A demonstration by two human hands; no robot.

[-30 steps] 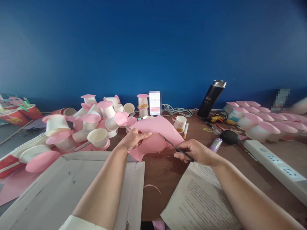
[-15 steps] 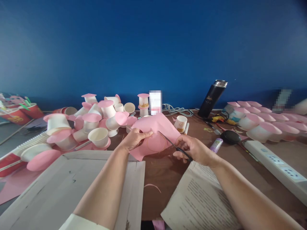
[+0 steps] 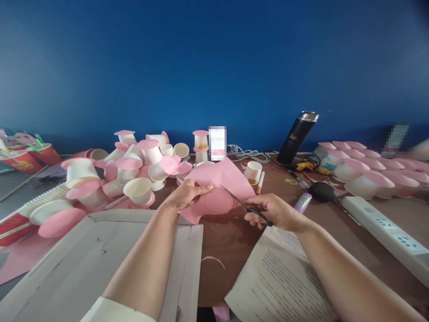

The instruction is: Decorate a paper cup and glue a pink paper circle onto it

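Note:
My left hand (image 3: 187,195) pinches the left side of a pink paper sheet (image 3: 225,172), thumb on top. A circle outline (image 3: 218,201) is drawn on the sheet. Black scissors (image 3: 246,207) lie with their blades against the paper, along the circle's upper right edge. My right hand (image 3: 270,211) is closed around the scissor handles. Just beyond that hand stand a white paper cup (image 3: 252,172) and an orange-and-white marker (image 3: 260,182). A thin curved pink offcut (image 3: 213,260) lies on the brown table below the sheet.
Many white cups with pink discs (image 3: 128,170) crowd the left; more rows of such cups (image 3: 368,179) stand at right. A black flask (image 3: 296,138), purple glue tube (image 3: 303,203), power strip (image 3: 385,228), printed paper (image 3: 278,277) and grey board (image 3: 100,259) surround the hands.
My right hand and the scissors have shifted slightly right, and the hand has opened the view of the marker beside the cup. My left hand keeps its pinch on the paper.

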